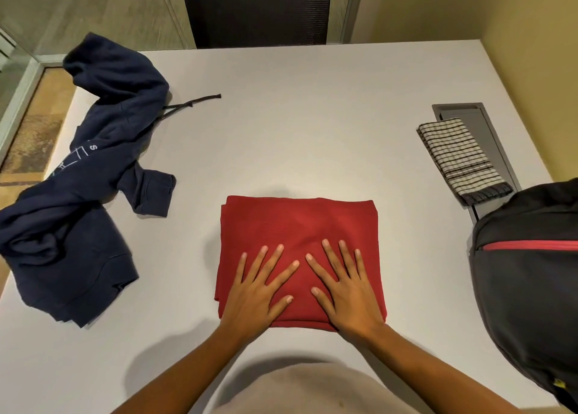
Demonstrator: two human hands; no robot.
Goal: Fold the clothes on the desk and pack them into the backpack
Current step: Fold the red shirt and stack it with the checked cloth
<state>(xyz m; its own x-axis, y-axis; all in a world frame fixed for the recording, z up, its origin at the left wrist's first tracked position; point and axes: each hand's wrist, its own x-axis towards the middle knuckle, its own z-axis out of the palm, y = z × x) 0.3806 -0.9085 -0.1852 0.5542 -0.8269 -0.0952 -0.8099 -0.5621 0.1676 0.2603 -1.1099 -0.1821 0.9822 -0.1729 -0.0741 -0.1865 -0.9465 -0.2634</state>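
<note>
A: Where are the hands?

B: Both are low in the middle of the frame. The left hand [259,291] lies flat on the red cloth [297,222], with its fingers straight and spread wide. The right hand [347,291] lies flat just beside it on the same cloth, with its fingers spread too. Neither hand grabs anything. They only press down.

A: What does the red cloth look like?

B: It is folded into a neat square. It sits on the white desk [312,116], in the lower middle of the frame.

A: What is the big blue thing?

B: That is a dark blue hoodie [78,226]. It lies in a messy heap at the left of the frame and is not folded. Its thin dark string [194,102] sticks out toward the upper middle.

A: And the bag?

B: The backpack [531,304] is at the right edge of the frame. It is dark grey with a red stripe [531,245]. It is well apart from the red cloth. I cannot tell if it is open or zipped.

A: Anything else?

B: A small checked cloth [459,157], folded, lies at the upper right, just above the backpack. It rests partly on a grey panel [481,122] set in the desk.
</note>
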